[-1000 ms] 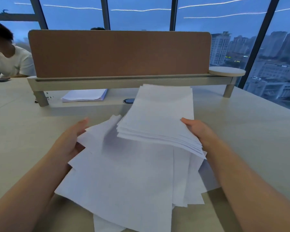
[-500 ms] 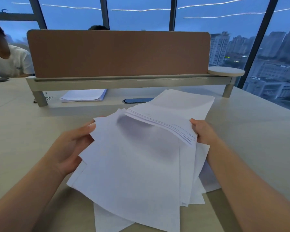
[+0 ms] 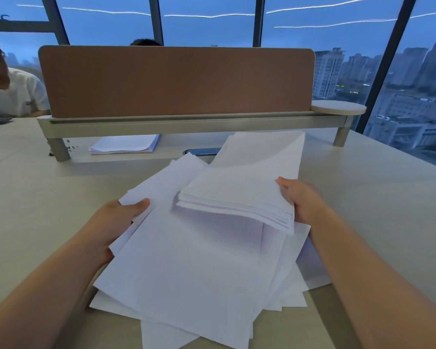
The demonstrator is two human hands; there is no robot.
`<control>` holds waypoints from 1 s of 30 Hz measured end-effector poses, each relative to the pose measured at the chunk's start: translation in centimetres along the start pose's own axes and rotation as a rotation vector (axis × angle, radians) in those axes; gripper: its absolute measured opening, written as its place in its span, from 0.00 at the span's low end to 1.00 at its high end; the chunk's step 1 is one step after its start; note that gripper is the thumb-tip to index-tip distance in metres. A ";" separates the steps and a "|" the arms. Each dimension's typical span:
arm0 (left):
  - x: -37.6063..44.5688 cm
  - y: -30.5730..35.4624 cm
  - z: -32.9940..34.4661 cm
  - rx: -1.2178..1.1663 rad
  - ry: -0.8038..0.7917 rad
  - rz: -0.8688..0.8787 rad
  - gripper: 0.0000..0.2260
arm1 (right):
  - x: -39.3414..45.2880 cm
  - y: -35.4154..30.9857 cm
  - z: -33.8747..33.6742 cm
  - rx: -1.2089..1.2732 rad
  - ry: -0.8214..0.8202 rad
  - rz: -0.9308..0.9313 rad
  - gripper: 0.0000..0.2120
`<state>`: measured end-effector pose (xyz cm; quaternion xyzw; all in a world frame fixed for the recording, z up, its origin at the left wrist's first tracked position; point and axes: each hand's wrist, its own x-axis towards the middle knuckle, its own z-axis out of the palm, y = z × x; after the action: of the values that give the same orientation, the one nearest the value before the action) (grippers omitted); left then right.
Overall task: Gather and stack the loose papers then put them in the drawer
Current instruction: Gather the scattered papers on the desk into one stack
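A messy pile of loose white papers [image 3: 191, 268] lies fanned out on the beige desk [image 3: 363, 197] in front of me. My right hand [image 3: 301, 200] grips the right edge of a thicker bundle of sheets [image 3: 239, 195], held raised above the pile and angled toward the back. My left hand [image 3: 116, 220] holds the left edge of the lower sheets, thumb on top. No drawer is visible.
A brown divider panel [image 3: 176, 81] on a raised shelf crosses the back of the desk. Under the shelf lies another neat paper stack [image 3: 124, 144]. A dark cable port [image 3: 202, 151] sits behind the papers. A person in a white shirt [image 3: 10, 94] sits at far left.
My right hand swung the raised bundle right, then back left, and it now hangs lower over the pile. My left hand slid in and gripped the pile's left edge.
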<state>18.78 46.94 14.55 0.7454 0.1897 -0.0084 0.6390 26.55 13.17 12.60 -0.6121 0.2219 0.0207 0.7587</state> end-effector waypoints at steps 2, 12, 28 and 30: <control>-0.2 0.4 0.0 0.068 0.062 0.025 0.18 | -1.0 -0.1 0.1 -0.001 -0.005 -0.034 0.12; -0.1 0.7 0.3 0.042 0.185 0.029 0.19 | -3.9 -0.8 1.3 -0.275 -0.093 -0.298 0.04; 1.5 0.1 0.7 0.195 0.218 0.044 0.14 | -5.4 0.3 3.0 0.043 -0.152 -0.185 0.10; 1.7 0.0 0.8 0.142 0.255 0.034 0.17 | -5.8 0.8 3.3 0.054 -0.226 -0.111 0.13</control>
<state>20.49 46.66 13.98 0.7870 0.2557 0.0836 0.5552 22.15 17.88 14.43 -0.5964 0.1012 0.0417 0.7952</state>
